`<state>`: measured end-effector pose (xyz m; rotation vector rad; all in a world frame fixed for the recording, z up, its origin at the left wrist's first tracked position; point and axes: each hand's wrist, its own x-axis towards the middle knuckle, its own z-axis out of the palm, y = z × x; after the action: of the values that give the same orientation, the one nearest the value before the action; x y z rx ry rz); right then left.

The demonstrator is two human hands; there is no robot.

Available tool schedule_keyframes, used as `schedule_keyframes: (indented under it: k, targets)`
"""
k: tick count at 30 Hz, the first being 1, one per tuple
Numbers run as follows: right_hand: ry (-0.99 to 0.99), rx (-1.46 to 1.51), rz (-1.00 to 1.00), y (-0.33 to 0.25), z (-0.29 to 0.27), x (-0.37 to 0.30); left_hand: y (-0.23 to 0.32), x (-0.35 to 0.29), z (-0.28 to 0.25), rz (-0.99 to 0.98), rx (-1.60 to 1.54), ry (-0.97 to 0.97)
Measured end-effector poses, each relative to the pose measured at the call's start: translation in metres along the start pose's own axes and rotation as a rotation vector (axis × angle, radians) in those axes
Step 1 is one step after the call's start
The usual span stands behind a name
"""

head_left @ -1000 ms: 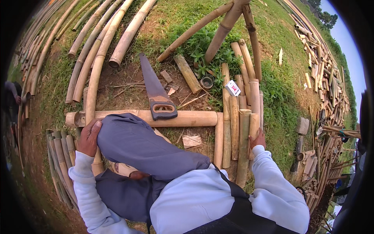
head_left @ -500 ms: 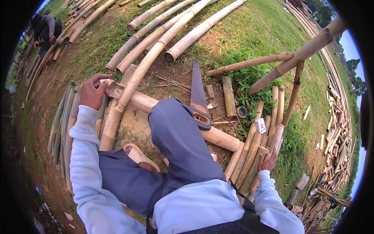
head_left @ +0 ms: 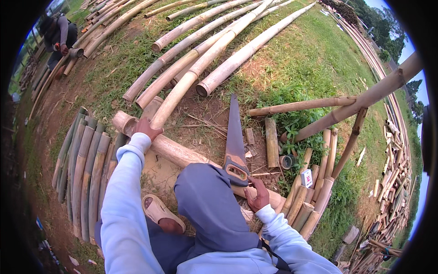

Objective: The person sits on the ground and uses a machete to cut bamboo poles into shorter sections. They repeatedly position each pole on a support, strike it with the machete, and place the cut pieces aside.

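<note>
My left hand (head_left: 148, 129) is closed at the near end of a long pale bamboo pole (head_left: 196, 68), where it lies over a thick bamboo crosspiece (head_left: 178, 153). A notch shows near the crosspiece's left end, beside my fingers. A handsaw (head_left: 235, 130) with a dark blade and a brown and black handle leans on the crosspiece, blade pointing away from me. My right hand (head_left: 258, 195) is just right of the saw's handle, fingers apart, the fingertips close to its lower edge. Whether they touch it I cannot tell. My bent knee partly covers the crosspiece.
Cut bamboo lengths (head_left: 89, 178) lie in a row at left, and shorter pieces (head_left: 299, 203) at right bear a small white box (head_left: 306, 178). A slanting bamboo frame (head_left: 351, 105) stands at right. Another person (head_left: 57, 39) works at far left.
My right hand has moved from the right-hand bamboo pieces to beside the saw handle. My left hand has moved right, from the crosspiece's notched end to the long pole, whose near end now stops there.
</note>
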<state>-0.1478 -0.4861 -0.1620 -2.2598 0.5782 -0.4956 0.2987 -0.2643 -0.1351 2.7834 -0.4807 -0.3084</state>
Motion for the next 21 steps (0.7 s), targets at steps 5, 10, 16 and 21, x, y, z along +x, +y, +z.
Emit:
schedule_keyframes:
  k: [5,10,16,21]
  targets:
    - [-0.049,-0.094,-0.047,-0.019,0.024,0.025,0.04,0.022,0.021,-0.126,0.111,-0.068]
    - [-0.106,-0.068,0.038,-0.016,0.031,0.024,0.03,0.045,0.029,-0.157,0.072,-0.147]
    - [-0.121,-0.052,0.027,-0.027,0.027,0.031,0.04,0.037,0.017,-0.107,0.083,-0.155]
    - [-0.071,-0.037,-0.055,-0.049,0.016,0.052,0.053,0.012,0.002,-0.037,-0.051,-0.173]
